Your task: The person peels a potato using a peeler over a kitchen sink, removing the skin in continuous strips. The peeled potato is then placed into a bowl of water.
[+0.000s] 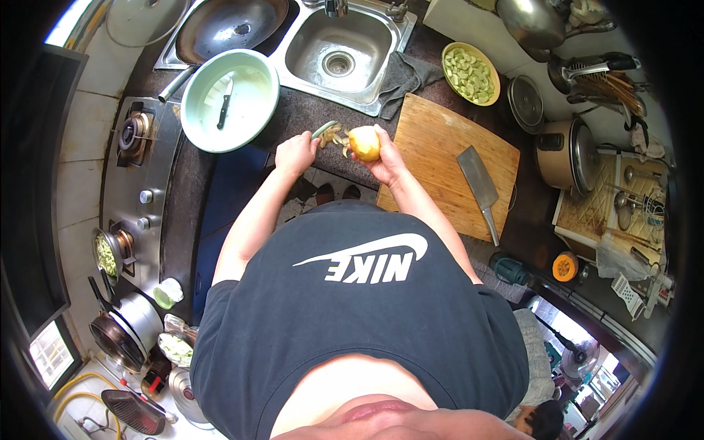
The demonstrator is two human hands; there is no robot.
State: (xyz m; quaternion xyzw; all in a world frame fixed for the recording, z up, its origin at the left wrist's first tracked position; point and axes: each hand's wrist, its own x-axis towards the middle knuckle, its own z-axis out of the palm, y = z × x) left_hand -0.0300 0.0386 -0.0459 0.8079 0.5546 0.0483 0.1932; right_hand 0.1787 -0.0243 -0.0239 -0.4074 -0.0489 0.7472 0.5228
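My left hand (pixel 297 154) is closed around a tool with a pale green handle (pixel 324 129), which looks like a peeler. In my right hand (pixel 389 158) is a round yellow potato (pixel 364 143), partly peeled as far as I can tell. Thin peelings (pixel 333 136) lie between the two hands, at the dark counter's front edge. A pale green basin (pixel 190 104) at the left holds water and a black-handled knife (pixel 224 107). Right of my hands, a cleaver (pixel 478 179) rests on a wooden cutting board (pixel 429 137).
Beyond my hands is a steel sink (pixel 294 52), with a grey cloth (pixel 404 77) at its right corner. A yellow bowl of green slices (pixel 469 74) stands behind the board. A gas stove (pixel 129 198) is at left, a rice cooker (pixel 555 154) and a cut pumpkin (pixel 565 266) at right.
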